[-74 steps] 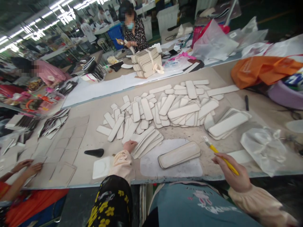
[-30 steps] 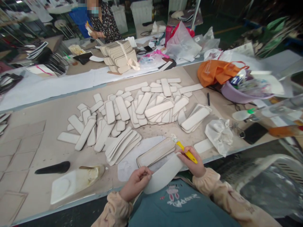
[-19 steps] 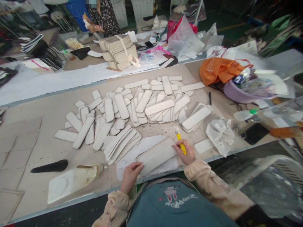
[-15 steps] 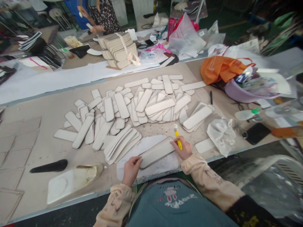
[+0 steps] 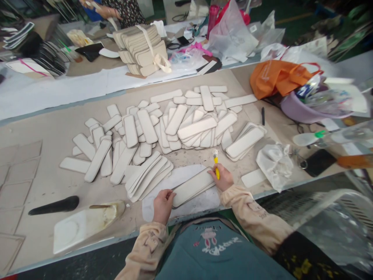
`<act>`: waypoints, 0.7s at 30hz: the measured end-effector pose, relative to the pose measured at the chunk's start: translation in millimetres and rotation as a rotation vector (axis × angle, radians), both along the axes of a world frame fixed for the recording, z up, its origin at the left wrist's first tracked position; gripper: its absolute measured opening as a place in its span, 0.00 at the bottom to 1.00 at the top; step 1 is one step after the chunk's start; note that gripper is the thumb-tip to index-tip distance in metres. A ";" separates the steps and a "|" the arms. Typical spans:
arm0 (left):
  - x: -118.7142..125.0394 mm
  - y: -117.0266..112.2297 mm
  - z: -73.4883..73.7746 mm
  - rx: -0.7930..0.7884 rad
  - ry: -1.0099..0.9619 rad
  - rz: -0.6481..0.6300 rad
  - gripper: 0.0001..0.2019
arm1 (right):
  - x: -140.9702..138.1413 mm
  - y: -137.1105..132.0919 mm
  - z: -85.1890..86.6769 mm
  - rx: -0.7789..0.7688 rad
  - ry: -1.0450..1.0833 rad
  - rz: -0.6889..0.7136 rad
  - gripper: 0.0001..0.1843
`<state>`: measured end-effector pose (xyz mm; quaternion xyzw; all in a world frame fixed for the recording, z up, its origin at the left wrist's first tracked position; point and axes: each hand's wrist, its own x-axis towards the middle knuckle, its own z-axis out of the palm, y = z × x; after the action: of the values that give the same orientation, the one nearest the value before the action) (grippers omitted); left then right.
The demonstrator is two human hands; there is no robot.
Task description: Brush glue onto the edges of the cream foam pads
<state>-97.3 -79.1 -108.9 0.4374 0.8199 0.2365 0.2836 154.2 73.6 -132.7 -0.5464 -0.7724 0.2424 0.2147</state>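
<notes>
My left hand (image 5: 162,205) grips the near end of a long white padded piece (image 5: 192,186) that lies on a small stack over a white sheet (image 5: 186,204) at the table's front edge. My right hand (image 5: 224,178) presses on the far end of the same piece, fingers closed round a yellow-handled brush (image 5: 216,163) whose bristles point away from me. A fanned stack of similar pieces (image 5: 148,175) lies just left of the sheet, and a big heap of white pieces (image 5: 163,128) spreads behind.
A white glue tray (image 5: 84,223) and a black tool (image 5: 54,205) lie at front left. Crumpled plastic (image 5: 275,163), an orange bag (image 5: 276,77) and a purple basin (image 5: 305,111) sit to the right. A tied bundle (image 5: 142,48) stands on the far table, where another person works.
My left hand took a white piece from the fanned stack; both hands carried it over the small stack and laid it on top. The brush stayed in my right hand.
</notes>
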 end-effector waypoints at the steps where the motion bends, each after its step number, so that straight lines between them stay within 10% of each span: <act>1: 0.2 -0.3 -1.2 0.003 -0.001 -0.005 0.09 | -0.1 0.3 -0.3 -0.006 -0.007 0.002 0.12; 21: 2.1 -28.7 -8.3 0.168 -0.058 0.019 0.16 | -0.6 -1.1 -3.0 0.026 -0.017 -0.011 0.16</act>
<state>-95.2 -107.8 -117.2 0.4449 0.7926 0.3198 0.2674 153.6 72.6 -135.7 -0.5496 -0.7744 0.2266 0.2167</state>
